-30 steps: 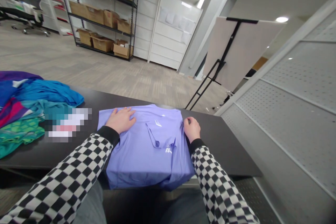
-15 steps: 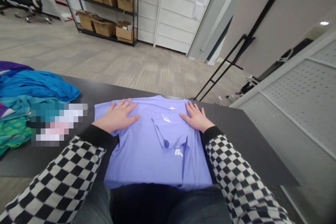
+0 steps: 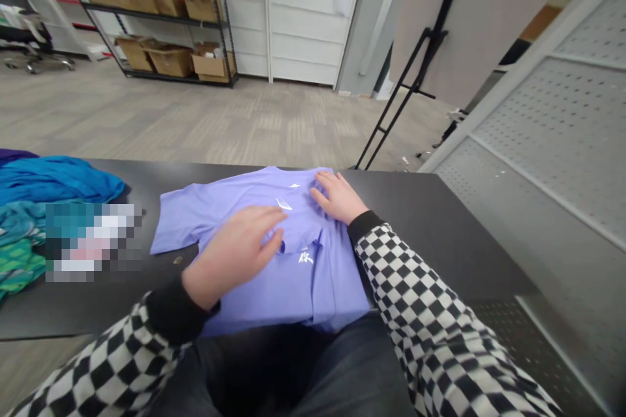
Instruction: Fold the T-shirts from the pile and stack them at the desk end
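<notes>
A lavender shirt (image 3: 229, 199) lies partly folded on the black table (image 3: 430, 228), its near end hanging over the front edge. My left hand (image 3: 235, 251) hovers over or rests on the shirt's middle, fingers stretched out and slightly blurred. Flat on the shirt's far right part, near its small white logo, lies my right hand (image 3: 337, 195) with fingers spread. Both arms wear black-and-white checkered sleeves.
A heap of blue, teal and green garments (image 3: 44, 202) lies at the table's left end beside a pixelated patch. Beyond the table stand a black shelf with cardboard boxes (image 3: 161, 19), a black easel stand (image 3: 411, 78) and a grey perforated panel (image 3: 548, 143) at right.
My left hand has left the shirt's left side and moved to its middle. The shirt's left sleeve now lies spread out to the left. My right hand shifted slightly inward.
</notes>
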Demonstrator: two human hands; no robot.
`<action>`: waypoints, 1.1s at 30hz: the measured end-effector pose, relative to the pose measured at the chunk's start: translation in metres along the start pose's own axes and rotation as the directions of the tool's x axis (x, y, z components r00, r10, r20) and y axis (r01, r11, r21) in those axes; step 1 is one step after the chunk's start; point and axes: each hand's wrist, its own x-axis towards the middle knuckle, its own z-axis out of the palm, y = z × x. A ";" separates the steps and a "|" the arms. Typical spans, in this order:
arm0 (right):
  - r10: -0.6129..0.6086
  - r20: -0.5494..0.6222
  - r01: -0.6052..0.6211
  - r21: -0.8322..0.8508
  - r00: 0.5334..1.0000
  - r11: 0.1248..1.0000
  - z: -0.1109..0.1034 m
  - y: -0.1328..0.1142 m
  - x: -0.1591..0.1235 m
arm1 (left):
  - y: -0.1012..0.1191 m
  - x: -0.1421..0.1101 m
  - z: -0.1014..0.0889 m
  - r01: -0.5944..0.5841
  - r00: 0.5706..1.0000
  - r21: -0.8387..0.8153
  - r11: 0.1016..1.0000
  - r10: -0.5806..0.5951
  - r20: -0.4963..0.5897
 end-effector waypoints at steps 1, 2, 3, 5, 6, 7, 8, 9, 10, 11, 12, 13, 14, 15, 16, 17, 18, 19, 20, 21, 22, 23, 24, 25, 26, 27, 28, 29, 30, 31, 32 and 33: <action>-0.028 0.039 0.028 0.013 0.999 1.000 0.001 -0.004 -0.002 | 0.019 -0.001 0.007 -0.059 0.997 -0.021 0.998 0.060 0.050; -0.043 0.080 0.042 0.020 0.996 0.999 0.003 -0.007 -0.003 | 0.033 0.000 0.016 -0.085 0.992 -0.020 0.996 0.086 0.087; -0.047 0.116 0.045 0.022 0.992 0.999 0.004 -0.010 -0.005 | 0.039 0.002 0.024 -0.081 0.989 -0.002 0.997 0.081 0.123; -0.036 0.155 0.033 0.020 0.987 0.999 0.006 -0.013 -0.006 | 0.033 0.011 0.036 -0.012 0.985 0.059 0.998 0.002 0.175; -0.033 0.156 0.030 0.024 0.987 0.999 0.007 -0.014 -0.007 | 0.023 0.017 0.039 0.022 0.980 0.082 0.996 -0.038 0.195; -0.035 0.150 0.030 0.035 0.988 0.999 0.007 -0.013 -0.007 | 0.011 0.022 0.039 0.050 0.976 0.098 0.994 -0.069 0.207; -0.036 0.139 0.029 0.049 0.990 0.998 0.008 -0.011 -0.006 | -0.003 0.028 0.038 0.076 0.973 0.109 0.991 -0.097 0.207; -0.035 0.121 0.027 0.066 0.992 0.997 0.008 -0.009 -0.006 | -0.016 0.033 0.034 0.109 0.972 0.119 0.987 -0.131 0.194; -0.029 0.096 0.021 0.084 0.995 0.996 0.008 -0.006 -0.005 | -0.027 0.038 0.029 0.158 0.969 0.134 0.978 -0.180 0.167; -0.019 0.068 0.012 0.099 0.997 0.995 0.009 -0.002 -0.003 | -0.037 0.042 0.024 0.223 0.961 0.157 0.962 -0.244 0.129; -0.004 0.044 -0.001 0.110 0.999 0.994 0.009 0.002 -0.002 | -0.043 0.046 0.020 0.293 0.946 0.185 0.938 -0.313 0.088; 0.015 0.025 -0.017 0.117 1.000 0.993 0.009 0.005 -0.001 | -0.048 0.049 0.017 0.352 0.927 0.213 0.912 -0.370 0.053; 0.033 0.012 -0.034 0.120 0.999 0.992 0.010 0.008 0.000 | -0.051 0.052 0.015 0.387 0.914 0.238 0.891 -0.405 0.031; 0.046 0.009 -0.047 0.122 0.999 0.991 0.010 0.010 0.001 | -0.052 0.054 0.016 0.402 0.907 0.258 0.879 -0.421 0.021; 0.057 0.010 -0.057 0.125 0.998 0.991 0.011 0.012 0.002 | -0.053 0.057 0.018 0.406 0.904 0.267 0.874 -0.428 0.023; 0.065 0.012 -0.066 0.127 0.998 0.990 0.011 0.013 0.002 | -0.053 0.059 0.021 0.407 0.902 0.266 0.874 -0.430 0.032; 0.071 0.015 -0.072 0.128 0.997 0.989 0.011 0.013 0.002 | -0.053 0.062 0.024 0.410 0.900 0.253 0.876 -0.433 0.041; 0.073 0.016 -0.075 0.126 0.997 0.989 0.012 0.013 0.002 | -0.054 0.064 0.026 0.415 0.898 0.233 0.879 -0.437 0.046; 0.072 0.018 -0.074 0.123 0.997 0.990 0.012 0.013 0.001 | -0.055 0.067 0.028 0.423 0.896 0.210 0.881 -0.441 0.045; 0.071 0.021 -0.073 0.119 0.997 0.990 0.012 0.013 0.001 | -0.056 0.069 0.029 0.429 0.896 0.188 0.884 -0.443 0.039; 0.072 0.024 -0.074 0.115 0.997 0.991 0.012 0.013 0.001 | -0.058 0.072 0.028 0.431 0.896 0.169 0.886 -0.442 0.031; 0.072 0.026 -0.074 0.114 0.997 0.991 0.013 0.013 0.001 | -0.061 0.074 0.026 0.435 0.896 0.157 0.886 -0.444 0.026; 0.076 0.027 -0.079 0.115 0.997 0.990 0.013 0.013 0.001 | -0.063 0.076 0.022 0.443 0.892 0.152 0.883 -0.452 0.027; 0.085 0.028 -0.087 0.119 0.996 0.989 0.013 0.013 0.001 | -0.066 0.078 0.019 0.456 0.884 0.154 0.877 -0.466 0.035; 0.095 0.030 -0.098 0.122 0.995 0.988 0.013 0.013 0.002 | -0.069 0.079 0.015 0.469 0.875 0.159 0.869 -0.481 0.049; 0.104 0.031 -0.107 0.125 0.994 0.986 0.013 0.013 0.002 | -0.072 0.080 0.012 0.482 0.865 0.166 0.860 -0.497 0.066; 0.112 0.034 -0.115 0.127 0.993 0.985 0.013 0.013 0.003 | -0.075 0.080 0.010 0.494 0.855 0.173 0.852 -0.512 0.083; 0.121 0.037 -0.124 0.127 0.992 0.984 0.013 0.014 0.004 | -0.077 0.081 0.009 0.503 0.846 0.178 0.846 -0.524 0.099; 0.131 0.040 -0.135 0.126 0.991 0.983 0.013 0.013 0.005 | -0.078 0.080 0.009 0.507 0.840 0.180 0.843 -0.530 0.115; 0.143 0.042 -0.147 0.123 0.989 0.981 0.013 0.013 0.006 | -0.079 0.080 0.009 0.509 0.836 0.181 0.841 -0.533 0.130; 0.158 0.045 -0.162 0.116 0.986 0.980 0.013 0.013 0.006 | -0.080 0.079 0.011 0.512 0.832 0.182 0.839 -0.537 0.139; 0.172 0.050 -0.176 0.108 0.984 0.978 0.014 0.013 0.007 | -0.080 0.078 0.013 0.518 0.828 0.182 0.836 -0.544 0.139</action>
